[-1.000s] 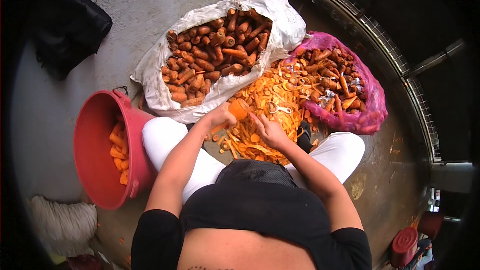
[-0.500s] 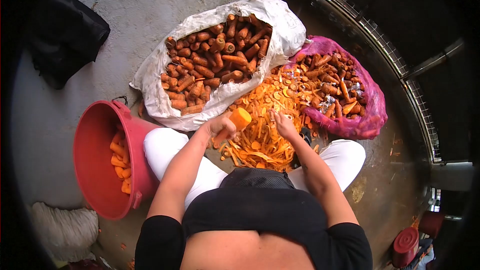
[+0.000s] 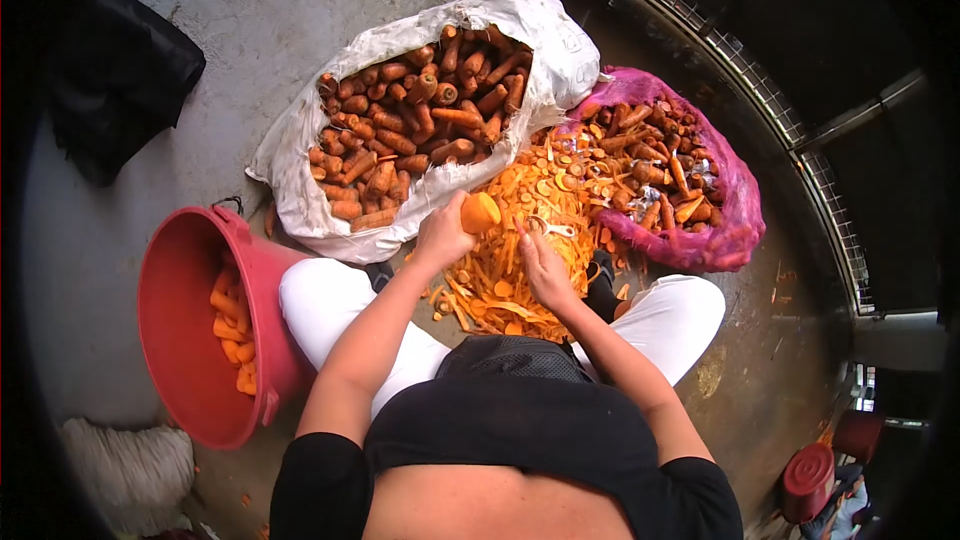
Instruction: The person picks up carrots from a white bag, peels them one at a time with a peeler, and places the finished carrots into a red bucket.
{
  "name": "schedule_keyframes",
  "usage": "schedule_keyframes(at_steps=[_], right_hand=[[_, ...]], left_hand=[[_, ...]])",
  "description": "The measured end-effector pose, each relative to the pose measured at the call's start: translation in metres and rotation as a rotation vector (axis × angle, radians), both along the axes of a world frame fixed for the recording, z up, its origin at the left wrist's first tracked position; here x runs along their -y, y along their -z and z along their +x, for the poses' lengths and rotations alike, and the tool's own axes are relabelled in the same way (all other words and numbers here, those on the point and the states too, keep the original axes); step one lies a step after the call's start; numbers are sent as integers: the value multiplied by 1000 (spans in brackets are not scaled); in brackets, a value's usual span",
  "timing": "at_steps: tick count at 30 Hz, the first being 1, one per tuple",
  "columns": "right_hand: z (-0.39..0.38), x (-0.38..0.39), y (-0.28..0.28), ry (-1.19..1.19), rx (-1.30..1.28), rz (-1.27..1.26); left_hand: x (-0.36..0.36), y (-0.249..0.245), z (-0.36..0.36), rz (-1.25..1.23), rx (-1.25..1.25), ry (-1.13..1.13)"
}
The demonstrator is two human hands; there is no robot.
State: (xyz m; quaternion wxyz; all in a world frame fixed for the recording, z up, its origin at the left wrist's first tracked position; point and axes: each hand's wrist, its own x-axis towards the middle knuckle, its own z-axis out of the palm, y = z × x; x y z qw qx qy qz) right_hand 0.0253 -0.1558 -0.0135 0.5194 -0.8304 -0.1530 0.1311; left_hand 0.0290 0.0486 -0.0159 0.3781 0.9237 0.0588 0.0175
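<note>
A bright orange peeled carrot (image 3: 480, 213) is gripped in my left hand (image 3: 445, 232), its cut end turned to the right. Just right of it, my right hand (image 3: 543, 268) is closed round a peeler (image 3: 552, 229), whose pale part shows beside the fingers. Beneath both hands spreads a heap of orange peelings and slices (image 3: 515, 290). Beyond them a white sack (image 3: 285, 155) lies open, full of unpeeled carrots (image 3: 400, 140).
A pink mesh sack (image 3: 742, 215) with carrot pieces lies at the right. The red bucket (image 3: 190, 340) at the left holds peeled carrots (image 3: 235, 325). Black cloth (image 3: 125, 80) is upper left, a pale sack (image 3: 130, 465) lower left. Red containers (image 3: 808, 480) and part of a person stand lower right.
My left hand has turned and risen slightly with the carrot. My right hand has moved left and down, closer to it. The whole view has shifted a little.
</note>
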Motion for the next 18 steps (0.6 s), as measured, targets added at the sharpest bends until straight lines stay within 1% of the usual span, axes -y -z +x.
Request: schedule_keyframes(at_steps=[2, 3, 7, 10, 16, 18], right_hand=[[-5, -7, -13, -14, 57, -5], [-9, -11, -29, -49, 43, 19], [-9, -18, -11, -85, 25, -58], [-10, -22, -10, -81, 13, -94], [-9, -30, -6, -85, 18, -142], [-9, -30, -6, -103, 35, -124]], left_hand=[[2, -1, -2, 18, 90, -35], [4, -1, -2, 15, 142, -50], [3, 2, -1, 27, 322, -61], [2, 6, 0, 39, 387, -77], [-3, 8, -1, 95, 450, -104], [-2, 6, -2, 95, 438, -113]])
